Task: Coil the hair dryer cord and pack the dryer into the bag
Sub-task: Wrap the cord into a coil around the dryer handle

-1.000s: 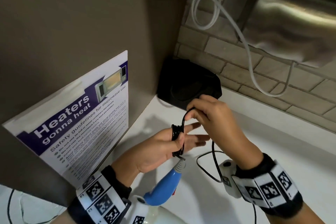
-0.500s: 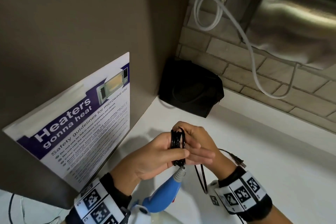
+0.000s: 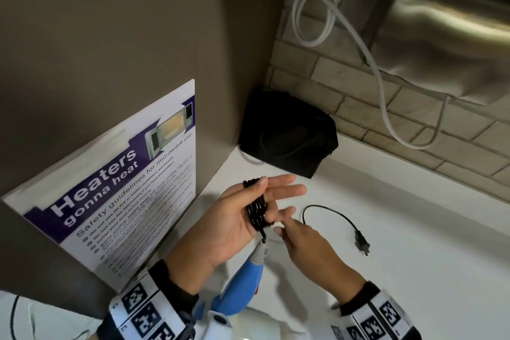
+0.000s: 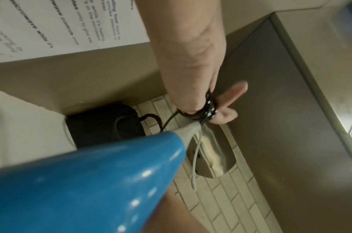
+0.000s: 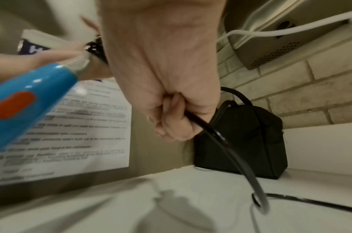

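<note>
Left hand had fingers straight, cord coil wrapped round them; right hand pinched the loose cord just below. Free tail ran right across worktop to plug, right hand nearer. Dryer hung below; bag behind, apart
</note>
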Demonstrator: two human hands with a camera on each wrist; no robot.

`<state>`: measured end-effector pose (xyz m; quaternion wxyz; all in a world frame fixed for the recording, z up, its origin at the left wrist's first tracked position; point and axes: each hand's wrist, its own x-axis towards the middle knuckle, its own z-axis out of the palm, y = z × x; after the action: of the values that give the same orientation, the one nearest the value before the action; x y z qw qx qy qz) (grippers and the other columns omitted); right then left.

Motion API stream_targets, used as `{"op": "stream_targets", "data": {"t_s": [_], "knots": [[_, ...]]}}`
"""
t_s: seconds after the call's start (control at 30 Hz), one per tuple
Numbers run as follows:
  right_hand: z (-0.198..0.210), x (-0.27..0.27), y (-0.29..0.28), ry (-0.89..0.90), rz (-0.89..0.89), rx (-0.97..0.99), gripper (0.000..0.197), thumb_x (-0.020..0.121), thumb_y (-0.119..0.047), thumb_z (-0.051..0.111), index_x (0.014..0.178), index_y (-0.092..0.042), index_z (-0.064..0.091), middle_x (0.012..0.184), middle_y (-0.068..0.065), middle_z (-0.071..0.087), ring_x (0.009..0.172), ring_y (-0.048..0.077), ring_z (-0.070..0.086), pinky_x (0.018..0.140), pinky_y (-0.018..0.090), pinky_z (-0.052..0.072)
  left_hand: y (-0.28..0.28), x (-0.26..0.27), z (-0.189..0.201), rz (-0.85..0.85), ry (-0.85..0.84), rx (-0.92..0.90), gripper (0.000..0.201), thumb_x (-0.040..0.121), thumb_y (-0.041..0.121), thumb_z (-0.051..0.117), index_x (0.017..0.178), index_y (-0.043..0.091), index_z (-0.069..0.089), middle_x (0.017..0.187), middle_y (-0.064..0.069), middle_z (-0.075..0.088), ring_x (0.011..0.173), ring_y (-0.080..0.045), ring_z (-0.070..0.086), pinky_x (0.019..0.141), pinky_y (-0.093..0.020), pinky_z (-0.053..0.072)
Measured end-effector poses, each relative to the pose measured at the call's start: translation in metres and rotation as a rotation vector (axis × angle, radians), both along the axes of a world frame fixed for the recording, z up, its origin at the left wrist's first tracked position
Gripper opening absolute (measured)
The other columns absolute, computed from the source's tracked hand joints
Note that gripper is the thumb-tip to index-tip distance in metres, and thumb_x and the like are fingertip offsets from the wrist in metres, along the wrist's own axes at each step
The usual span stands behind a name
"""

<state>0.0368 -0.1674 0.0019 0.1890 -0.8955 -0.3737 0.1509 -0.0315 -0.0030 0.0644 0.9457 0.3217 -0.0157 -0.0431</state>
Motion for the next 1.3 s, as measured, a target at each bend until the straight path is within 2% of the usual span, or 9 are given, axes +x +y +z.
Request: {"op": "stream_targets", "data": {"t_s": [0.1, 0.23, 0.33, 0.6, 0.73, 0.97, 1.07, 1.17, 1.3], "knots": [[-0.003, -0.017, -0.003, -0.052, 0.060, -0.135, 0.027, 0.103, -0.037, 0.028, 0.128, -0.038, 0.017, 0.109, 0.004, 0.063, 0.084, 0.028, 0.060, 0.061, 0.032, 0.035, 0.005, 0.002, -0.009, 0.043, -0.023, -0.074, 0.038, 0.096, 0.006, 0.035, 0.128, -0.004, 0.053, 0.130, -0.022, 0.059, 0.108, -0.024, 0.066, 0.098, -0.033, 0.050], [0.007, -0.038, -0.003, -0.078, 0.081, -0.214, 0.024, 0.103, -0.036, 0.026, 0.122, -0.038, 0.012, 0.112, 0.002, 0.063, 0.088, 0.030, 0.060, 0.062, 0.032, 0.034, 0.005, 0.009, -0.017, 0.101, 0.012, -0.112, 0.045, 0.093, -0.010, 0.030, 0.137, -0.004, 0.039, 0.135, -0.020, 0.056, 0.124, -0.028, 0.056, 0.103, -0.034, 0.045], [0.015, -0.046, -0.006, -0.131, 0.016, -0.214, 0.030, 0.103, -0.032, 0.029, 0.132, -0.036, 0.030, 0.120, -0.008, 0.061, 0.094, 0.024, 0.062, 0.064, 0.031, 0.035, 0.008, 0.012, -0.021, 0.154, 0.049, -0.117, 0.051, 0.090, -0.018, 0.026, 0.138, -0.004, 0.036, 0.133, -0.020, 0.057, 0.122, -0.029, 0.057, 0.101, -0.035, 0.046], [0.047, -0.048, -0.019, -0.233, -0.040, -0.128, 0.025, 0.093, -0.015, 0.043, 0.106, -0.037, 0.044, 0.097, -0.008, 0.061, 0.069, 0.021, 0.056, 0.059, 0.031, 0.047, 0.002, 0.017, -0.025, 0.205, 0.075, -0.028, 0.049, 0.089, -0.020, 0.025, 0.133, -0.005, 0.040, 0.134, -0.026, 0.054, 0.119, -0.033, 0.059, 0.101, -0.039, 0.048], [0.051, -0.052, -0.012, -0.290, -0.020, -0.076, 0.030, 0.075, -0.011, 0.052, 0.091, -0.036, 0.045, 0.072, -0.013, 0.057, 0.046, 0.013, 0.043, 0.038, 0.020, 0.034, 0.000, 0.015, -0.025, 0.221, 0.115, 0.096, 0.044, 0.092, -0.017, 0.028, 0.132, -0.004, 0.039, 0.128, -0.025, 0.058, 0.116, -0.034, 0.061, 0.104, -0.041, 0.044], [0.079, -0.047, -0.001, -0.336, 0.012, 0.039, 0.027, 0.075, -0.012, 0.036, 0.088, -0.034, 0.043, 0.073, -0.014, 0.054, 0.048, 0.012, 0.044, 0.040, 0.011, 0.022, -0.003, 0.007, -0.014, 0.062, 0.100, 0.302, 0.039, 0.098, -0.005, 0.036, 0.136, 0.002, 0.031, 0.120, -0.015, 0.067, 0.106, -0.024, 0.067, 0.089, -0.031, 0.052], [0.093, -0.037, 0.003, -0.366, 0.031, 0.103, 0.019, 0.079, -0.018, 0.050, 0.091, -0.033, 0.050, 0.081, -0.013, 0.058, 0.057, 0.013, 0.054, 0.043, 0.018, 0.034, -0.006, 0.003, -0.011, -0.004, 0.123, 0.355, 0.031, 0.097, -0.003, 0.037, 0.121, 0.006, 0.055, 0.088, -0.001, 0.073, 0.074, -0.007, 0.066, 0.076, -0.024, 0.049], [0.102, -0.023, 0.008, -0.347, 0.006, 0.124, 0.012, 0.083, -0.035, 0.046, 0.090, -0.029, 0.053, 0.083, -0.010, 0.056, 0.067, 0.017, 0.057, 0.055, 0.030, 0.044, -0.011, -0.004, -0.005, -0.057, 0.055, 0.354, 0.038, 0.099, 0.012, 0.039, 0.080, 0.017, 0.070, 0.070, 0.004, 0.066, 0.067, -0.008, 0.065, 0.073, -0.024, 0.053], [0.101, 0.002, 0.010, -0.162, -0.062, 0.308, 0.017, 0.090, -0.017, 0.056, 0.081, -0.028, 0.048, 0.072, -0.016, 0.052, 0.070, 0.005, 0.052, 0.059, 0.022, 0.040, -0.009, -0.008, -0.005, -0.094, 0.059, 0.318, 0.043, 0.096, 0.029, 0.033, 0.113, 0.000, 0.060, 0.092, -0.013, 0.075, 0.052, -0.011, 0.060, 0.078, -0.031, 0.054]]}}
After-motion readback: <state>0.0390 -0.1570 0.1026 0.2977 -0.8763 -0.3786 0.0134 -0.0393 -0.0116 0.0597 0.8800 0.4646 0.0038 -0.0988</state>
